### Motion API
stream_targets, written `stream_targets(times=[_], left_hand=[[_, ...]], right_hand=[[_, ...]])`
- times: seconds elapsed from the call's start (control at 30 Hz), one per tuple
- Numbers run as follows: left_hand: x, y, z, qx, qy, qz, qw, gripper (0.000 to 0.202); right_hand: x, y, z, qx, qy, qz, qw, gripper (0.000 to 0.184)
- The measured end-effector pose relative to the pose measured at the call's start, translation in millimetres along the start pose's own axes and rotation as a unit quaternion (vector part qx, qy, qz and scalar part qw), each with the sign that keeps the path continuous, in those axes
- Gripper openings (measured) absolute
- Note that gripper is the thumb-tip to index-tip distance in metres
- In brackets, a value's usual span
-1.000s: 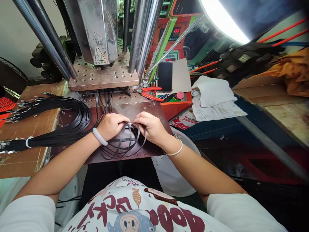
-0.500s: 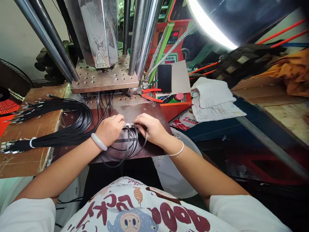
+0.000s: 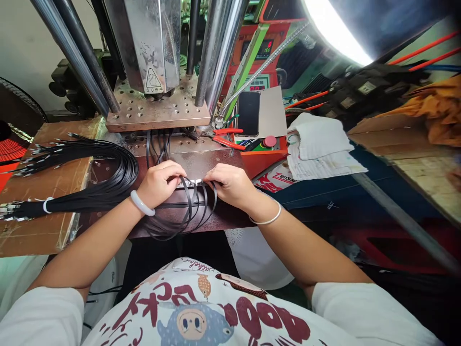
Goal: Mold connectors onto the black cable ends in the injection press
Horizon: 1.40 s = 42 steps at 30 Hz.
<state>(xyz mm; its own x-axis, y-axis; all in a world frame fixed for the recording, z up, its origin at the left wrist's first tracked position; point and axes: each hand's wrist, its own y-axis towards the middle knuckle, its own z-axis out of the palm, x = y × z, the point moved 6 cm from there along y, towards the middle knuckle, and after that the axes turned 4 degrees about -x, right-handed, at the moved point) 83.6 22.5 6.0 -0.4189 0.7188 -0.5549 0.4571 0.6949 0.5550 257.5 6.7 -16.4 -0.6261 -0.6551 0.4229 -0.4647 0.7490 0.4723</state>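
Several thin black cables (image 3: 188, 206) loop down from a small metal strip (image 3: 196, 182) on the brown press table. At the strip's left end, my left hand (image 3: 160, 185) is closed, thumb and fingers pinching a black cable. My right hand (image 3: 232, 185) pinches a cable at the other end, where the rightmost loop comes out from under its fingertips. Both hands rest low over the table, and the cable ends between the fingers are too small to make out. Behind them, other black cables (image 3: 158, 146) run under the press plate.
The press's drilled steel plate (image 3: 158, 113) hangs behind my hands. A thick bundle of black cables (image 3: 104, 194) lies left, partly on a cardboard-covered board (image 3: 39, 240). Red-handled pliers (image 3: 226, 139), a phone (image 3: 248, 114), a red button (image 3: 269, 141) and a white cloth (image 3: 322, 144) sit right.
The view has shifted slightly. My left hand has drawn a little away from the strip, its thumb and fingertips now showing in a pinch. The cable loops hang wider and more spread.
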Motion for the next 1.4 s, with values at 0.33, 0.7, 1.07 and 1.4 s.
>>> stream_targets(times=[0.33, 0.7, 1.07, 1.4], left_hand=[[9, -3, 16.0, 0.037, 0.01, -0.034, 0.999, 0.017], [-14, -3, 17.8, 0.079, 0.143, 0.179, 0.97, 0.021], [-8, -8, 15.3, 0.115, 0.112, 0.162, 0.974, 0.024], [-22, 4, -3.4, 0.162, 0.366, 0.136, 0.906, 0.027]], right_hand=[[-6, -12, -24, 0.031, -0.029, 0.035, 0.998, 0.012], [-12, -53, -27, 0.255, -0.302, 0.068, 0.916, 0.009], [-12, -26, -42, -0.128, 0.05, 0.107, 0.985, 0.017], [-6, -19, -52, -0.183, 0.112, 0.034, 0.976, 0.018]])
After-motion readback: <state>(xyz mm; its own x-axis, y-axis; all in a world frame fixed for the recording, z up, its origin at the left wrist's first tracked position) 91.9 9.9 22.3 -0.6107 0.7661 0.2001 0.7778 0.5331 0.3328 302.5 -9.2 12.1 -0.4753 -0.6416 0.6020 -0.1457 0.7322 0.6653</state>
